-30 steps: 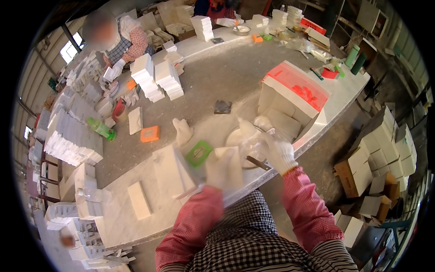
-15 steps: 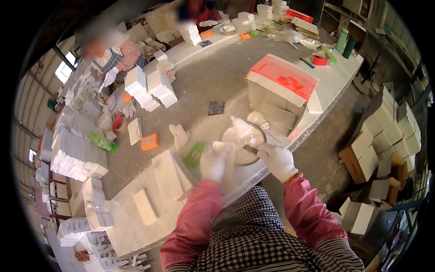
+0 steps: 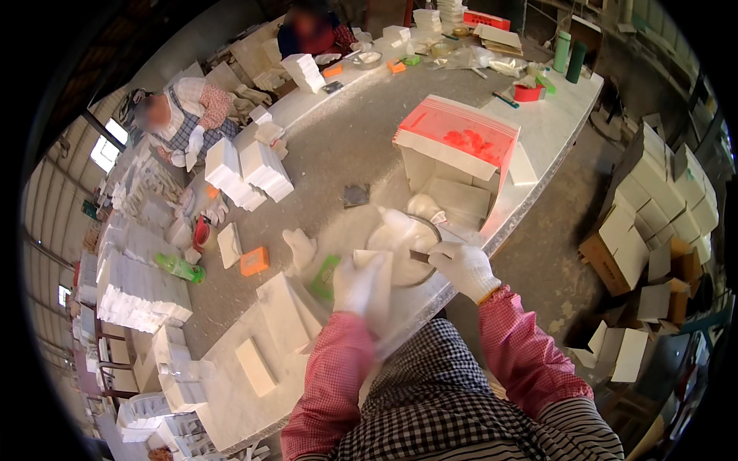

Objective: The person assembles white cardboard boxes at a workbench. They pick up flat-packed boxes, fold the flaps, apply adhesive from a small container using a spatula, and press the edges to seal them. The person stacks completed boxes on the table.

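Observation:
My left hand (image 3: 353,286), in a white glove and slightly blurred, grips a thin white slab (image 3: 380,274) that stands tilted just left of the bowl. In my gloved right hand (image 3: 466,270) is a flat grey scraper blade (image 3: 419,256), its end over the bowl; any handle is hidden in the fist. The round bowl (image 3: 437,230) holds white powder or paste, with a white lump (image 3: 396,221) at its far left side. A green block (image 3: 325,277) lies beside my left hand, and white slabs (image 3: 286,309) lean together nearer the table's front.
Beyond the bowl stands an open box with a red-and-white top (image 3: 459,134). White slab stacks (image 3: 263,170), an orange box (image 3: 254,261) and a green bottle (image 3: 181,268) are to the left. Two people sit across the table (image 3: 323,146). Cartons (image 3: 615,253) fill the floor at right.
The view has shifted a little. My left hand has turned the slab so that more of its broad face shows. My right hand keeps the scraper over the bowl.

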Demonstrator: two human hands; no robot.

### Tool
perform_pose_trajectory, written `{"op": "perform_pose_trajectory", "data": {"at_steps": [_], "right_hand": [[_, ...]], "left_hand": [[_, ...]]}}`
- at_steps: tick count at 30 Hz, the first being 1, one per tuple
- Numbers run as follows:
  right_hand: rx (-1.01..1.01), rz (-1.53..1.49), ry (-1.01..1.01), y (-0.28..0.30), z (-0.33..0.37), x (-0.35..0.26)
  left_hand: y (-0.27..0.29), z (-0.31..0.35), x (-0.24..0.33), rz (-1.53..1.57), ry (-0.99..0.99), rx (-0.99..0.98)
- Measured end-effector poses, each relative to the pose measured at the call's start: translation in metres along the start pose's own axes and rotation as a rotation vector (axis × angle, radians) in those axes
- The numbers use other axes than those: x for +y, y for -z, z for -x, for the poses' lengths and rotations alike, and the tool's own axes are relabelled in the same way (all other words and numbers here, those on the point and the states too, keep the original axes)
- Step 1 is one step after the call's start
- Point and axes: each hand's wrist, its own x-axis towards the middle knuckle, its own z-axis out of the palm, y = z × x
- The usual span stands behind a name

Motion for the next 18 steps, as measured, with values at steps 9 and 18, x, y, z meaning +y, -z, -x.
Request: {"op": "perform_pose_trajectory", "data": {"at_steps": [9, 18], "right_hand": [[0.143, -0.155, 0.123, 0.004, 0.005, -0.027], [0.194, -0.135, 0.157, 0.007, 0.007, -0.03]], "left_hand": [[0.001, -0.002, 0.0, 0.128, 0.162, -0.138], [-0.002, 0.0, -0.002, 0.269, 0.194, -0.169]]}}
